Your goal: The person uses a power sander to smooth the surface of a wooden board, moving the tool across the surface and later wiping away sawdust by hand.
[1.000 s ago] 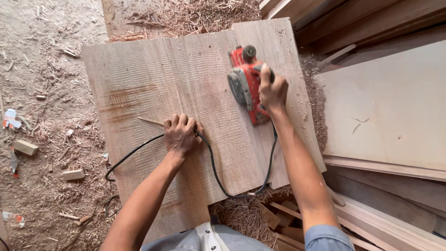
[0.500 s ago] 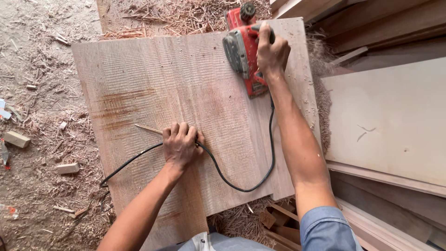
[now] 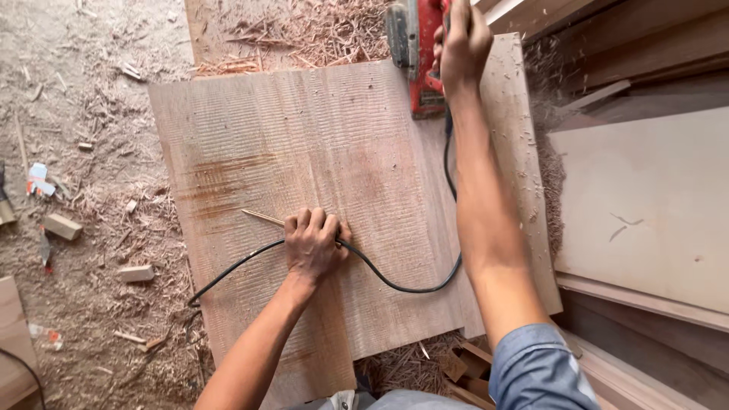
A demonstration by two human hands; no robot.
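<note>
Nearest, at 6 o'clock, the person's blue sleeve (image 3: 535,372) and bare forearms come up into view. Left hand (image 3: 313,247) sits near the middle of the wooden board (image 3: 319,152), knuckles curled, pressing down on the black power cord (image 3: 395,285) and pinning it flat against the wood; looks like fingers folded over the cord, a loose clench. A thin wood sliver (image 3: 262,217) lies just beside that hand at its 10 o'clock. The cord runs off the board's edge toward 8 o'clock and loops the other way past 4 o'clock, then climbs along the right arm. Board surface is ribbed with fine cut lines, reddish stain patches at 9 o'clock of the hand. Further out at 12 to 1 o'clock, right hand (image 3: 462,45) is closed around the handle of the red electric planer (image 3: 421,57), which sits at the far edge of the board, partly cut off by the frame top. Wood shavings (image 3: 304,30) piled beyond the far edge. Small wood blocks (image 3: 62,226) on the sawdust floor at 9 o'clock. Pale stacked panels (image 3: 645,205) at 3 o'clock.
</note>
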